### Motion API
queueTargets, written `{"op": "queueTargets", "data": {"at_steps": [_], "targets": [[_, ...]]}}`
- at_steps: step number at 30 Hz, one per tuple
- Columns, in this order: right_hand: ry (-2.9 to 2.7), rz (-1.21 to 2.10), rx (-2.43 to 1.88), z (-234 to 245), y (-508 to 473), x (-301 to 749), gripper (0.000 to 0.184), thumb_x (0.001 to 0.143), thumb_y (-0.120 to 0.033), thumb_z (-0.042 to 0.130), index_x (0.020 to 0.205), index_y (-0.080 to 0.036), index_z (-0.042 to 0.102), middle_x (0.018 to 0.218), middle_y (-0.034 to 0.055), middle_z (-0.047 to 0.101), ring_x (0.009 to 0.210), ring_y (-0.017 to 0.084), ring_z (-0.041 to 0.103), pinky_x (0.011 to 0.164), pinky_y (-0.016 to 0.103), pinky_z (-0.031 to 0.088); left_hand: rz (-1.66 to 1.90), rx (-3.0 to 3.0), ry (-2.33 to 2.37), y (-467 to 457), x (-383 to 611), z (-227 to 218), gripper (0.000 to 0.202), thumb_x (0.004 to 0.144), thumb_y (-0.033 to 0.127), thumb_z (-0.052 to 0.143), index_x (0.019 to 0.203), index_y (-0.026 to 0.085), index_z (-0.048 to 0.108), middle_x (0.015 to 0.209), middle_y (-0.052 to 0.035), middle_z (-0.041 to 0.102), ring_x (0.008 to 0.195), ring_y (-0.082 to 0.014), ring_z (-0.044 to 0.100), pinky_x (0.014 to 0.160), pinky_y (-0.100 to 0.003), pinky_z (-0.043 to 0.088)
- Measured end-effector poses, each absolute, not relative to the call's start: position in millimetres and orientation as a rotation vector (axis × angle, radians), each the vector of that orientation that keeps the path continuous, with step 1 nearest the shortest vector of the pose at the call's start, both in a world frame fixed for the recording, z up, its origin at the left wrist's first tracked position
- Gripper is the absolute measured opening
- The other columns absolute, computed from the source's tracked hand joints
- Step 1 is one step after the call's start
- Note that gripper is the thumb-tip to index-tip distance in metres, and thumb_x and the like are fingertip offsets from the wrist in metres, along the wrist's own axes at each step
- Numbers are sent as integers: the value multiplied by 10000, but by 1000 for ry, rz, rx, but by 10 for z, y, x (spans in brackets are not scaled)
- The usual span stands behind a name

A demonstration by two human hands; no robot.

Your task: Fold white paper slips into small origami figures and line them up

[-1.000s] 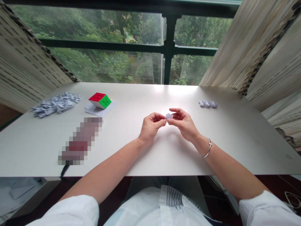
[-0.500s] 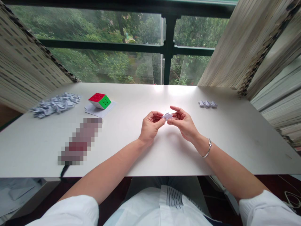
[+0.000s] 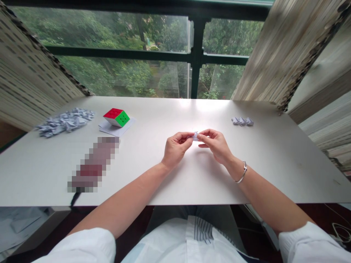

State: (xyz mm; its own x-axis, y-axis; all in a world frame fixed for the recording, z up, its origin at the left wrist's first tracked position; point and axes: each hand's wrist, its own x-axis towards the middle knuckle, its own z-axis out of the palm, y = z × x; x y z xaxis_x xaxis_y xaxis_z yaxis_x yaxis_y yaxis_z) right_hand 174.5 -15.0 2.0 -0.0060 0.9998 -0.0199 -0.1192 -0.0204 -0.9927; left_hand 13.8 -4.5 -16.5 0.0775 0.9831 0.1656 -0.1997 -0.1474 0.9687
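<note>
A small folded piece of pale paper (image 3: 195,136) is pinched between both hands above the middle of the white table (image 3: 153,164). My left hand (image 3: 176,148) grips its left side with thumb and fingers curled. My right hand (image 3: 215,145), with a silver bracelet on the wrist, pinches the right side with its fingertips. Most of the paper is hidden by the fingers.
A heap of folded pale paper pieces (image 3: 64,121) lies at the far left. A colour cube (image 3: 116,117) rests on white paper sheets (image 3: 116,128) beside it. A short row of folded pieces (image 3: 242,121) sits at the far right. A blurred object (image 3: 93,164) lies front left.
The fingers of both hands have closed in on the paper piece, so less of it shows. The hands stay in the same place above the table.
</note>
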Motion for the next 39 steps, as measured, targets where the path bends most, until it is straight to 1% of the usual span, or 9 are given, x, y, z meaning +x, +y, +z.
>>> {"op": "queueTargets", "data": {"at_steps": [5,11,17,23,25,29,32,35,39], "targets": [[-1172,1240,-1196,13,-139,1751,322,675,-467,798,759,-184,670,767,25,694,731,139,625,643,259,503,1304,1197,920,-51,133,-155,237,676,348,834,829,180,771,798,-45,738,680,-137,637,694,-293,541],[-1219,1252,-1239,4,-135,1765,321,670,-474,794,749,-185,679,719,13,666,653,118,570,561,233,463,1297,1224,970,-52,135,-159,282,655,377,842,817,168,742,814,-41,724,693,-147,653,649,-285,556],[-1242,1209,-1293,-2,-148,1728,295,677,-438,788,701,-182,644,653,-3,624,614,118,576,533,235,479,1308,1309,998,-45,125,-222,383,684,340,825,1027,204,720,838,-16,687,668,-119,637,646,-257,537],[-1307,1046,-1358,-53,-158,1707,253,719,-405,736,683,-187,613,605,-12,613,570,118,561,533,249,479,1245,1197,955,-47,152,-196,302,648,336,846,867,176,711,816,-26,706,682,-127,643,680,-274,542],[-1339,990,-1372,-87,-155,1713,235,733,-392,720,682,-188,615,599,-14,613,551,114,542,539,257,479,1216,1151,924,-47,154,-180,309,632,329,858,852,175,705,801,-25,710,680,-129,644,686,-282,546],[-1364,948,-1391,-105,-153,1708,232,745,-387,711,680,-184,618,598,-10,611,544,114,540,539,261,492,1180,1119,889,-35,139,-180,288,682,358,831,854,164,707,801,-36,714,702,-142,659,714,-309,557],[-1326,1039,-1353,-39,-164,1712,248,729,-395,738,698,-171,636,628,3,626,583,121,579,538,246,508,1211,1132,913,-22,130,-185,290,680,356,829,845,153,703,811,-38,713,711,-148,659,702,-309,556],[-1246,1303,-1239,62,-176,1767,282,724,-421,757,734,-152,673,689,31,647,681,144,632,542,226,529,1242,1144,944,-17,122,-169,306,669,351,832,853,147,695,804,-35,712,690,-143,649,683,-302,547],[-1194,1617,-1108,139,-179,1884,315,720,-433,789,828,-144,726,806,64,676,754,150,644,549,214,550,1253,1141,909,-25,107,-126,305,670,330,829,871,150,689,812,-29,709,688,-133,639,665,-286,532]]}}
